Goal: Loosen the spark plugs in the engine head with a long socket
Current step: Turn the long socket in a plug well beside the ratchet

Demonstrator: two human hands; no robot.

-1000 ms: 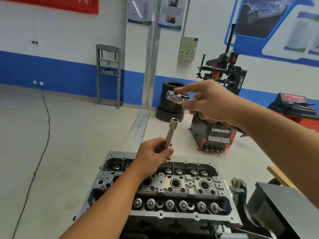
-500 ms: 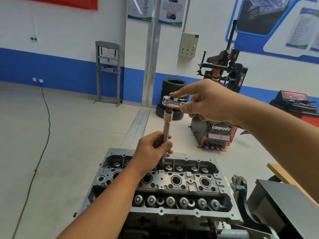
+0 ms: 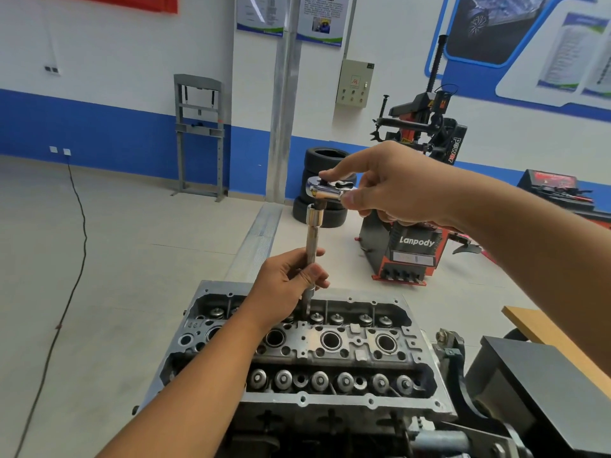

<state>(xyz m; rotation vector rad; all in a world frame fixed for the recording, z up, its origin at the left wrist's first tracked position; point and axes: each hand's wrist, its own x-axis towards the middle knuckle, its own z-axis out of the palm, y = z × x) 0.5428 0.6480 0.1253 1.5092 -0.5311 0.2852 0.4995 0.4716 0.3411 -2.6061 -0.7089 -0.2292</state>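
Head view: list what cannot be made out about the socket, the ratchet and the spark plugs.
- Long socket: its lower end, in the head view, is hidden by the left hand and the engine head; whether it sits on a plug cannot be told.
- Ratchet: its handle is covered by the right hand.
- Spark plugs: the open wells are too dark and small to show any.
- Posters: text too small.

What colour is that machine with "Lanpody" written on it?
The Lanpody machine is red and black with white lettering, as the head view shows.
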